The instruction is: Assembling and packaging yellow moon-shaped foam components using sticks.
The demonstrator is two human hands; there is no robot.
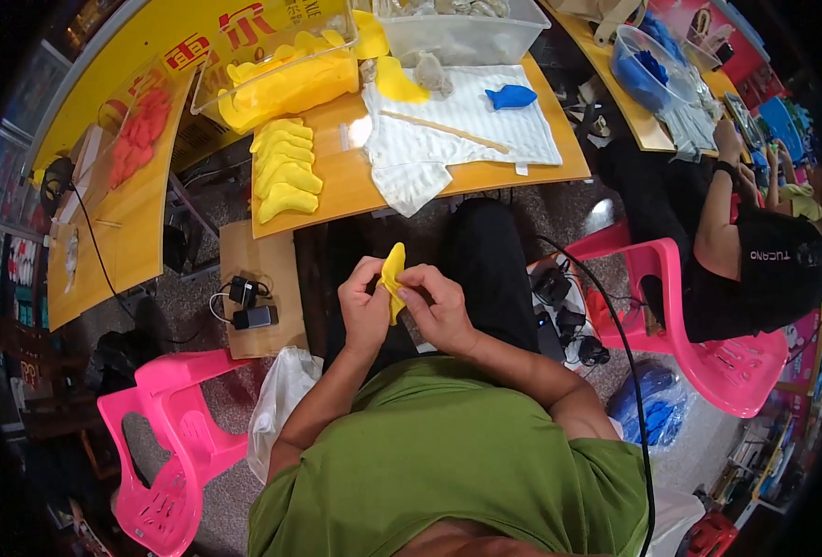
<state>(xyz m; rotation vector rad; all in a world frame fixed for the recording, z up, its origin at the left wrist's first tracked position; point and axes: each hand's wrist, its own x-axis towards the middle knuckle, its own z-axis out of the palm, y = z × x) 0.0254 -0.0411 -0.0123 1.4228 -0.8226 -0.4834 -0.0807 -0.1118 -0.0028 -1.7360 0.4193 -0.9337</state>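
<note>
Above my lap, a small yellow cloth piece (393, 269), long and pointed at its upper end, is pinched between both hands. My left hand (364, 299) grips its left edge with thumb and fingers. From the other side, my right hand (437, 302) presses it with the fingertips closed. On the table ahead lies a row of plump yellow cloth pieces (287, 170). To their right a white striped cloth (411, 160) is spread, with a thin wooden stick (445, 132), a blue fish-shaped cloth piece (511, 97), a flat yellow piece (398, 82) and a greyish tuft (432, 74) on it.
Clear bins, one of yellow pieces (290, 84), one of pale material (466, 37), stand at the table's back. Pink chairs (183, 422) flank me. A black cable (629, 357) runs down my right side. Another person (750, 251) sits at the right table.
</note>
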